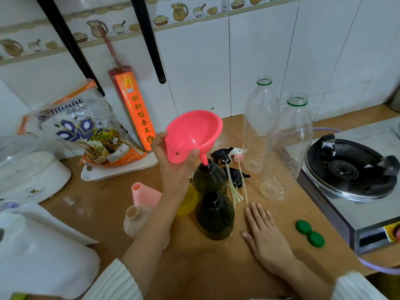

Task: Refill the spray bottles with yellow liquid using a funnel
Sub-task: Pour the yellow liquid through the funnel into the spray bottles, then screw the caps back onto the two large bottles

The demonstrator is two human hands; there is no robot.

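While the left hand [173, 163] has its grip clamped on the pink funnel [192, 135], the tilted spout sits in the neck of a dark spray bottle [208, 178] just below-right of that grip. Second dark bottle [215, 215] stands nearer, uncapped. Right hand [264, 232] lies flat on the desk [194, 267], fingers apart, holding nothing. Spray heads [229, 156] lie beyond it.

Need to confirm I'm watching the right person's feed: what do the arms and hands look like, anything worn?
Both hands are bare: no gloves, rings or watch visible on the left hand or right hand. Each arm has a white ribbed knit sleeve, pushed back to leave the forearms uncovered. No markings show.
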